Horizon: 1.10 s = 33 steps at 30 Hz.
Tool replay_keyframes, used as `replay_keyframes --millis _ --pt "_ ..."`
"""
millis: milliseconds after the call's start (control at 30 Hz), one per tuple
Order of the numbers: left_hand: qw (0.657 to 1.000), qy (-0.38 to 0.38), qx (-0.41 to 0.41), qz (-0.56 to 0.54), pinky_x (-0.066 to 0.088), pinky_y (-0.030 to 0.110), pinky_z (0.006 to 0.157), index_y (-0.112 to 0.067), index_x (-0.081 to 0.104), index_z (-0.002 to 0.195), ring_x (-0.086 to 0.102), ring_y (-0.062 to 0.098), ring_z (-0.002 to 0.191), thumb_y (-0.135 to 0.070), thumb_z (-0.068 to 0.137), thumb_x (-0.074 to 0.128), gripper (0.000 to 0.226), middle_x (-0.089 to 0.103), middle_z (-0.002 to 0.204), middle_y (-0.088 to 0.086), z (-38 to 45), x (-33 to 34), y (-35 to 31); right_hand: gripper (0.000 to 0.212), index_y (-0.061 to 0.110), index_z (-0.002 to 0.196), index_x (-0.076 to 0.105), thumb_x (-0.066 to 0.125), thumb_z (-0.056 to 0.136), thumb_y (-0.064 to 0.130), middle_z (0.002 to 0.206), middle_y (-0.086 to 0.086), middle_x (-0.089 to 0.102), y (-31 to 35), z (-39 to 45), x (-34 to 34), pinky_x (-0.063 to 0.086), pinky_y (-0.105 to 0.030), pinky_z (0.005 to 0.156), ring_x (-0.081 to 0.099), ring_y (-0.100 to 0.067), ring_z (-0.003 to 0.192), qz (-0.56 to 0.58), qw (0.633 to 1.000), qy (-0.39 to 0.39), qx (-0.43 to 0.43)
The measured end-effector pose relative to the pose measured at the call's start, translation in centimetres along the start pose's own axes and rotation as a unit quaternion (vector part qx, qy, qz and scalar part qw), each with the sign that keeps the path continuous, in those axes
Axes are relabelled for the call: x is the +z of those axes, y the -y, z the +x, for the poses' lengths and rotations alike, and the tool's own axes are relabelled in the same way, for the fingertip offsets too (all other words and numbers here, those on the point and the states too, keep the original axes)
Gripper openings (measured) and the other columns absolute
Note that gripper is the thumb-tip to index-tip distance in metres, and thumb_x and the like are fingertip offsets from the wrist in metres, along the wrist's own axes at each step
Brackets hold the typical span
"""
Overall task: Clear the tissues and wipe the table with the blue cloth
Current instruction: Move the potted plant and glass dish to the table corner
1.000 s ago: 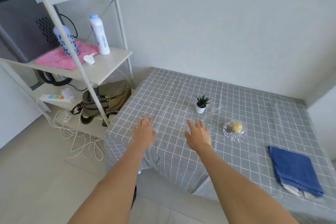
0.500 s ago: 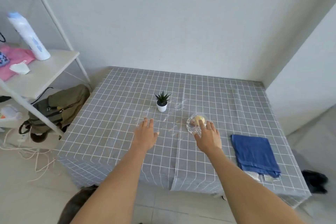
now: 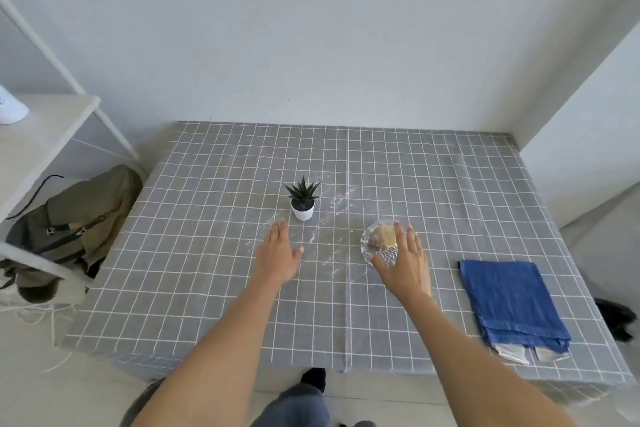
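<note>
Neither wiping nor clearing is judged begun: both hands, left hand [image 3: 278, 255] and right hand [image 3: 403, 262], are held open and empty at frame centre, blue cloth [image 3: 509, 302] untouched at lower right.

The right hand [image 3: 401, 262] covers the near right part of the glass dish [image 3: 372, 242]. A white bottle [image 3: 9, 109] is cut off at the left edge. Pale items [image 3: 512, 354] lie mostly hidden under the blue cloth [image 3: 509, 302], unidentifiable.
</note>
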<state>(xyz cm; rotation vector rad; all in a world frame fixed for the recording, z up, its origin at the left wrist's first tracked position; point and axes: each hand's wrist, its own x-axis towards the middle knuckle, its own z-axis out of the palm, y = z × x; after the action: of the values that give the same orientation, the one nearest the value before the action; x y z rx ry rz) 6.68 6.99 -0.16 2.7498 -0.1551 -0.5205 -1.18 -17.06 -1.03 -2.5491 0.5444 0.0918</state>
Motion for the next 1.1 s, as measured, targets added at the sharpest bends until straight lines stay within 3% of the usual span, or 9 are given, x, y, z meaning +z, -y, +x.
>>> replay_keyframes --millis 133,233,333,467,700,867,1000,1100 --pt "0.995 -0.035 0.026 -0.085 0.016 0.041 0.119 -0.01 0.002 0.153 0.011 0.023 0.148 -0.043 0.092 0.057 0.088 0.004 0.162 0.007 2.6 0.4 -0.2 0.101 0.033 0.151 0.007 0.068 0.075 0.059 0.159 -0.012 0.01 -0.4 0.6 1.7 0.033 -0.05 0.11 0.019 -0.033 0.144 0.058 0.998 -0.017 0.025" --pt "0.981 -0.073 0.03 -0.179 0.024 0.043 0.117 -0.012 0.01 0.153 0.02 0.025 0.146 -0.04 0.087 0.066 0.091 0.013 0.16 0.006 4.2 0.9 -1.0 0.105 0.037 0.149 0.009 0.075 0.069 0.056 0.156 -0.015 0.016 -0.5 0.8 3.0 0.044 -0.054 0.099 0.029 -0.038 0.139 0.085 0.995 -0.048 0.026" --pt "0.959 -0.121 0.025 -0.256 0.036 0.043 0.11 -0.012 0.024 0.148 0.037 0.024 0.137 -0.037 0.084 0.071 0.083 0.035 0.151 0.005 5.6 1.5 -1.5 0.106 0.035 0.147 0.013 0.077 0.065 0.058 0.153 -0.015 0.019 -0.8 1.2 3.7 0.048 -0.055 0.093 0.034 -0.041 0.134 0.097 0.993 -0.07 0.009" --pt "0.932 -0.157 0.023 -0.325 0.046 0.039 0.098 -0.011 0.042 0.134 0.055 0.022 0.116 -0.034 0.077 0.078 0.072 0.057 0.128 0.003 6.9 2.2 -1.5 0.111 0.033 0.147 0.013 0.079 0.061 0.059 0.155 -0.015 0.014 -1.1 1.6 4.3 0.046 -0.058 0.095 0.031 -0.041 0.137 0.111 0.991 -0.079 0.006" --pt "0.907 -0.23 0.06 -0.348 0.048 0.026 0.086 -0.014 0.055 0.119 0.061 0.011 0.096 -0.03 0.078 0.078 0.049 0.062 0.106 -0.011 7.8 2.9 -2.0 0.109 0.026 0.146 0.019 0.08 0.061 0.057 0.147 -0.016 0.032 -1.5 2.1 4.7 0.04 -0.053 0.103 0.033 -0.034 0.135 0.118 0.986 -0.115 -0.019" --pt "0.91 -0.239 0.083 -0.328 0.049 0.02 0.077 -0.014 0.058 0.113 0.06 0.006 0.086 -0.03 0.079 0.077 0.041 0.061 0.1 -0.015 8.4 2.9 -2.1 0.104 0.025 0.144 0.024 0.081 0.062 0.052 0.138 -0.011 0.04 -1.3 2.6 5.0 0.042 -0.053 0.1 0.04 -0.03 0.127 0.125 0.982 -0.138 -0.018" --pt "0.911 -0.238 0.081 -0.325 0.048 0.018 0.076 -0.015 0.059 0.117 0.061 0.007 0.086 -0.029 0.079 0.077 0.043 0.062 0.101 -0.014 8.5 2.7 -2.2 0.104 0.021 0.143 0.027 0.084 0.061 0.048 0.132 -0.013 0.043 -1.2 3.2 5.1 0.039 -0.047 0.102 0.041 -0.029 0.123 0.118 0.981 -0.153 -0.032" --pt "0.909 -0.233 0.078 -0.336 0.051 0.024 0.078 -0.014 0.058 0.118 0.063 0.012 0.089 -0.027 0.08 0.076 0.045 0.064 0.103 -0.01 8.3 2.6 -2.0 0.104 0.016 0.142 0.031 0.087 0.058 0.042 0.127 -0.015 0.046 -0.9 3.9 5.0 0.033 -0.042 0.102 0.042 -0.031 0.118 0.11 0.979 -0.166 -0.037"
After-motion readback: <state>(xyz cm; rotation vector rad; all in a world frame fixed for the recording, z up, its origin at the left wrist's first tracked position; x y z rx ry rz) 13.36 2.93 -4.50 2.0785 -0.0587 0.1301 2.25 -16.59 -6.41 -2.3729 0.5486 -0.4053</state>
